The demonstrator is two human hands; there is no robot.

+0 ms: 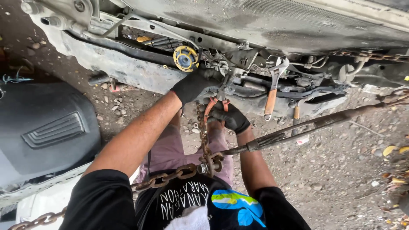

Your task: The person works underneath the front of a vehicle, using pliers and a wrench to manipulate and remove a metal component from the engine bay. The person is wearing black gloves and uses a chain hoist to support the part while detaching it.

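In the head view, the gloved left hand [194,85] was closed over a metal part [228,83] on the underside of the car [272,25], just below a yellow horn [185,58]. The gloved right hand [230,117] was clenched round the orange handles of pliers [215,104], whose nose reached up to that part. A rusty chain [203,140] hung beside the hands, and a wrench [272,91] rested nearby on the frame.
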